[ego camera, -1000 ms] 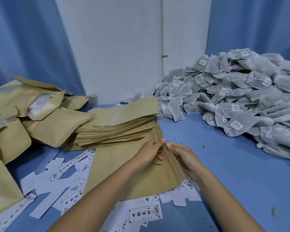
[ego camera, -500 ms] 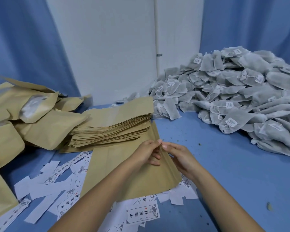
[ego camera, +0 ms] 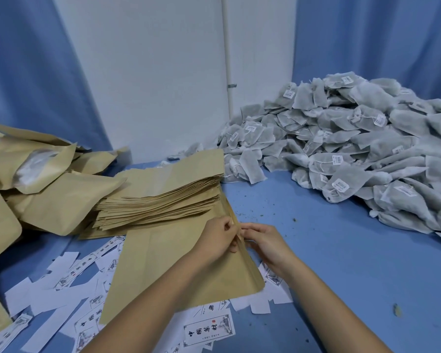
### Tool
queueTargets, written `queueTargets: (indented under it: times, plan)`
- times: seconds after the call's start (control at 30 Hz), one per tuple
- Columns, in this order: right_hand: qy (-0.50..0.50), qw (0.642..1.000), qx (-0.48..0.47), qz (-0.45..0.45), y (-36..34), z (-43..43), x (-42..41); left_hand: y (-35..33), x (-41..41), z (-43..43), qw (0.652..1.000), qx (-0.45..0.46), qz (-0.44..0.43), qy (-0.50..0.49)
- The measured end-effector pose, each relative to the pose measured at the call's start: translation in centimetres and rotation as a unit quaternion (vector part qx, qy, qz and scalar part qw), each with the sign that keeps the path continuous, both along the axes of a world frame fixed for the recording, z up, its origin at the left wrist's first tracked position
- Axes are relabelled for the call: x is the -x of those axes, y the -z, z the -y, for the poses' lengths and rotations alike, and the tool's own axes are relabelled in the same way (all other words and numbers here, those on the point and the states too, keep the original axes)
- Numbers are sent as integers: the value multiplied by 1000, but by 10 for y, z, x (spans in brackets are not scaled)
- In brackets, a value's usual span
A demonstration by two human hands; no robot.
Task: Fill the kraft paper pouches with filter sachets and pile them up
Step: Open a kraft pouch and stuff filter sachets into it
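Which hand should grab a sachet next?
Probably the right hand: the sachet heap lies on its side. Both hands pinch the kraft pouch at its edge, so the left hand could hold it alone.

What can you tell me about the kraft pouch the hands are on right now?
The kraft pouch is a plain brown paper rectangle, flat and apparently empty. It lies aslant on the blue table, over scattered white printed slips. Its far end meets the stack of flat pouches. The left hand and right hand both pinch its right edge, where the layers look slightly parted; whether it is open cannot be told.
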State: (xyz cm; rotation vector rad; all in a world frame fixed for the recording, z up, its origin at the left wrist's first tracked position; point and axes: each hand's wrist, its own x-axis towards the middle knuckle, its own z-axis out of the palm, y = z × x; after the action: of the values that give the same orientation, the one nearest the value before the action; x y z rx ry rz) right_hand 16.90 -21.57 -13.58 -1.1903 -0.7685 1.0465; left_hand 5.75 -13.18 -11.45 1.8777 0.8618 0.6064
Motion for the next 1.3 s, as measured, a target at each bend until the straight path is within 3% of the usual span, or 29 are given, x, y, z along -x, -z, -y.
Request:
queueTargets:
  times: [0.13,0.23,0.3,0.4,0.47,0.57,0.77,0.83,0.93,1.0,1.07,1.13,1.17,1.23,1.3]
  plan:
    - [91,977,39,189,3,-3,5,1,-6,3,989,-141,-36,-14]
    - [99,979,32,177,4,-2,4,4,-6,3,965,-252,-72,-29]
    - [114,979,36,168,4,-2,2,1,-1,0,911,-405,-78,-21]
    - [127,978,55,157,2,-2,2,-8,1,-8,795,-588,-104,110]
    - [134,979,70,133,1,2,-1,-14,0,-13,763,-607,-129,179]
    - [126,987,64,76,-2,5,-4,-18,-2,-21,750,-616,-125,205]
    - [159,979,67,113,0,1,1,-19,-9,-15,727,-642,-77,230]
    - [201,969,72,122,-3,2,-5,-25,-6,-18,732,-641,-42,226]
    - [212,967,81,117,-3,2,-15,-36,1,-25,791,-580,33,192]
    - [214,954,68,198,-6,0,-11,-43,3,-24,837,-517,75,165]
    - [214,915,-25,340,-18,0,1,-50,-1,-19,854,-491,95,143]
    - [144,869,-129,455,-33,-3,15,-60,-8,-14,858,-482,107,144]
    - [87,865,-129,477,-45,-2,16,-67,-11,-13,861,-471,116,150]
    - [-57,861,-67,501,-68,5,10,-81,-16,-9,866,-450,119,181]
    - [-168,809,91,556,-89,-3,7,-91,-22,0,856,-453,94,230]
